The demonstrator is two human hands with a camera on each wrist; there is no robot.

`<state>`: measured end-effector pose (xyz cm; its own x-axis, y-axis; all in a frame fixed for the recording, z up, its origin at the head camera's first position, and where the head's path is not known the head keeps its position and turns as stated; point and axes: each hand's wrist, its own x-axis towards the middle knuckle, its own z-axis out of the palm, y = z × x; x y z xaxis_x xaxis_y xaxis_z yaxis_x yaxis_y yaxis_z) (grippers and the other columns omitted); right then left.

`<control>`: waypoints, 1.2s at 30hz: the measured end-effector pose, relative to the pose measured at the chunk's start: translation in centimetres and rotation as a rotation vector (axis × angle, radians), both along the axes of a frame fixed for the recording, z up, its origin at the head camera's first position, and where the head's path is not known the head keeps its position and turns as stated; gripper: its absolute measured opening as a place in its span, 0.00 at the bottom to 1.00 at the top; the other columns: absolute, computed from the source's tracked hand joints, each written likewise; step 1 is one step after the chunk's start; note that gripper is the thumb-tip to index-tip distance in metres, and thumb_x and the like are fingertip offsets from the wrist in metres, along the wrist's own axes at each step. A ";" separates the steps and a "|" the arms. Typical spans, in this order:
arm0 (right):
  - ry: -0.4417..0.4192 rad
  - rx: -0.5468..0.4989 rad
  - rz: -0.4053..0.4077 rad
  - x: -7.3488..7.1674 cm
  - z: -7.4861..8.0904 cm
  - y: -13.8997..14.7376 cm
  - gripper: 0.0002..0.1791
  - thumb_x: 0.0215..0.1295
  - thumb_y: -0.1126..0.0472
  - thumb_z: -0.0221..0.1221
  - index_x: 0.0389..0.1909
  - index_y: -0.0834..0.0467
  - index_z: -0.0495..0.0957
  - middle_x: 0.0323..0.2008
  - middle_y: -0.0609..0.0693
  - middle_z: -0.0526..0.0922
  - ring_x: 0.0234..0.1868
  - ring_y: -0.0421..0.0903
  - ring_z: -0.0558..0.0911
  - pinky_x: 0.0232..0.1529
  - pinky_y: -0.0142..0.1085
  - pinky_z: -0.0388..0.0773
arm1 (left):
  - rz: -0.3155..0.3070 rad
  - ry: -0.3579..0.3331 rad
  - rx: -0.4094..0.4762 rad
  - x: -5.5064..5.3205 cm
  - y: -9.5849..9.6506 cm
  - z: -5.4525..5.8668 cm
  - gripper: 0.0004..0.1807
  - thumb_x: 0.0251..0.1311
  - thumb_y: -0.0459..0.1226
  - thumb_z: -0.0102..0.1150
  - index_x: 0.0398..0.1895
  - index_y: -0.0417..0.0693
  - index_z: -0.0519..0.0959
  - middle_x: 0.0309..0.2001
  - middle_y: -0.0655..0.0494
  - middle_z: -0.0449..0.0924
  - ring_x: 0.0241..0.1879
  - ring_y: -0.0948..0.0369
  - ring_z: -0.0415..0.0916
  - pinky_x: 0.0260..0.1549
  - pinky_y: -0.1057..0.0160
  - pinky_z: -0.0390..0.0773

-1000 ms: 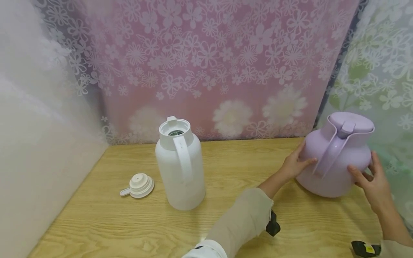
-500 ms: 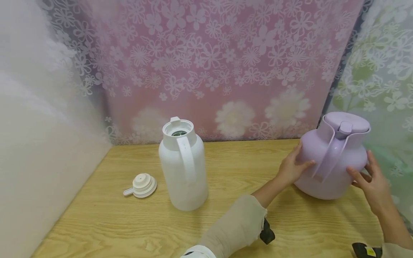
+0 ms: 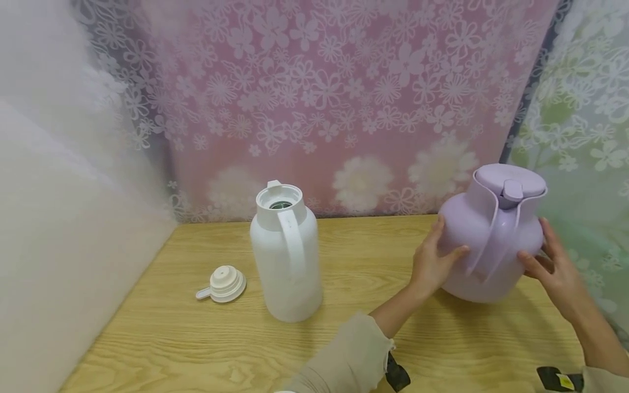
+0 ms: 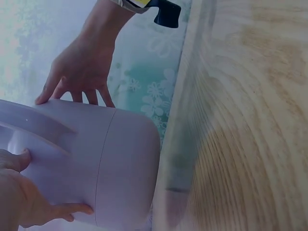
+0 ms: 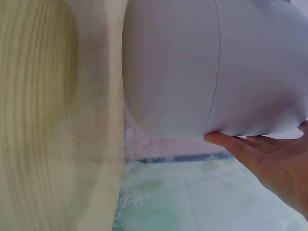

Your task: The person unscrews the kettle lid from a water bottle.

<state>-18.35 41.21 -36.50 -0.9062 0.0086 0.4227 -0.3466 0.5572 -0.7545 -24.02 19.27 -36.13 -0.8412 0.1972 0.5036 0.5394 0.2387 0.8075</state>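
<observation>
A lilac vacuum jug [image 3: 476, 229] with a flip lid and a broad handle is at the right of the table in the head view, leaning slightly. My left hand [image 3: 432, 265] grips its left side, thumb near the handle. On the opposite side my right hand [image 3: 560, 275] holds the rounded body, fingers spread along it. In the left wrist view both hands clasp the jug [image 4: 130, 163], its base close over the table. The right wrist view shows the jug's lower body [image 5: 173, 72] with the right hand's fingers [image 5: 240, 149] against it.
A white vacuum jug [image 3: 287, 262] stands uncapped left of the lilac one, its handle facing me. Farther left, its cream stopper [image 3: 225, 284] lies on the wooden table [image 3: 162, 338]. A pink flowered curtain [image 3: 295, 109] hangs behind, with a pale green one [image 3: 589, 180] at the right.
Both hands have moved the lilac jug left, closer to the white jug, holding it all along. The head view has shifted slightly, so the white jug and stopper appear farther right.
</observation>
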 end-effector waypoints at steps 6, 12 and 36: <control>0.038 0.015 0.056 -0.7 0.6 -1.2 0.40 0.70 0.68 0.44 0.71 0.40 0.33 0.69 0.53 0.47 0.54 0.28 0.62 0.37 0.17 0.69 | 0.056 0.022 0.044 1.1 -1.4 0.5 0.39 0.52 0.45 0.64 0.67 0.45 0.61 0.64 0.54 0.62 0.62 0.59 0.58 0.57 0.66 0.60; 0.088 -0.009 0.127 -1.1 0.6 -2.4 0.38 0.70 0.69 0.41 0.72 0.43 0.35 0.67 0.46 0.51 0.51 0.26 0.64 0.37 0.19 0.70 | 0.113 0.019 0.080 2.2 -2.2 0.9 0.38 0.51 0.44 0.64 0.66 0.42 0.63 0.64 0.49 0.63 0.62 0.58 0.59 0.57 0.64 0.60; 0.137 -0.014 0.193 -1.0 0.4 -5.6 0.36 0.69 0.70 0.42 0.72 0.49 0.40 0.67 0.43 0.51 0.50 0.26 0.66 0.38 0.21 0.71 | 0.172 -0.058 0.238 5.1 -4.6 -0.1 0.40 0.51 0.45 0.62 0.67 0.44 0.61 0.65 0.41 0.57 0.64 0.48 0.54 0.58 0.50 0.58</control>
